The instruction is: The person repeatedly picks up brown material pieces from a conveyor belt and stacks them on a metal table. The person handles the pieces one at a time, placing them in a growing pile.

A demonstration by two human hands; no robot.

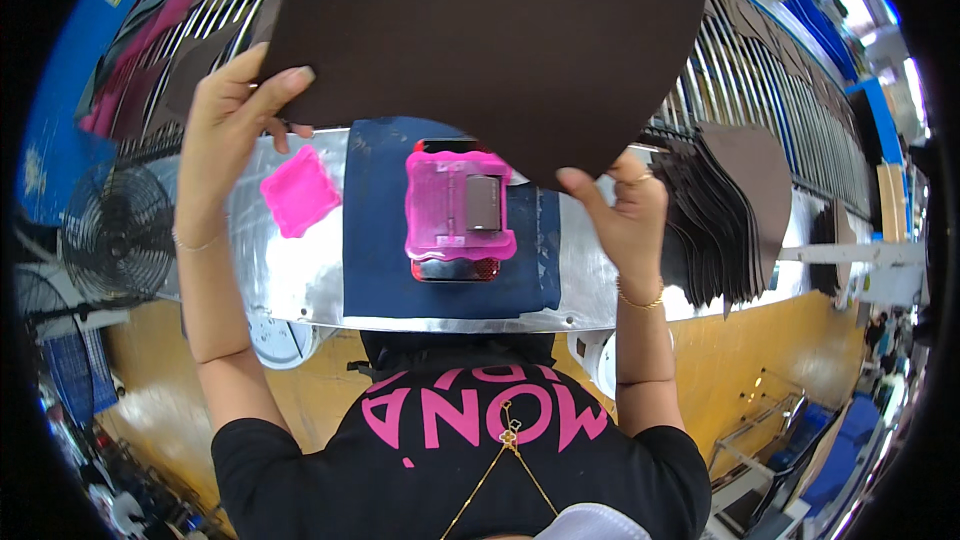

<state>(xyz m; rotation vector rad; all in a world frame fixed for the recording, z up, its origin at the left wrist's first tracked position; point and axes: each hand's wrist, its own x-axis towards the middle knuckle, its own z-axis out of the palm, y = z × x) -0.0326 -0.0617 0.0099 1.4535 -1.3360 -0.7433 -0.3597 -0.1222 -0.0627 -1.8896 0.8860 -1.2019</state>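
A large dark brown sheet (490, 30), smooth and thin with a curved lower edge, is held up over the table. My left hand (240, 105) pinches its left lower corner between thumb and fingers. Along the lower right edge, my right hand (625, 210) grips the sheet with its thumb in front. Below the sheet lies a pink wavy-edged tray (425, 190) with a grey-brown block (484, 202) on it, over a red and black object (455, 269). A small pink wavy-edged piece (301, 192) rests nearer my left hand.
A dark blue mat (385, 290) covers the middle of the metal table (600, 310). Right of it, a stack of dark brown cut pieces (735, 210) hangs near the edge. Behind runs a slatted rack (745, 90) carrying more brown pieces. A black fan (115, 230) stands at left.
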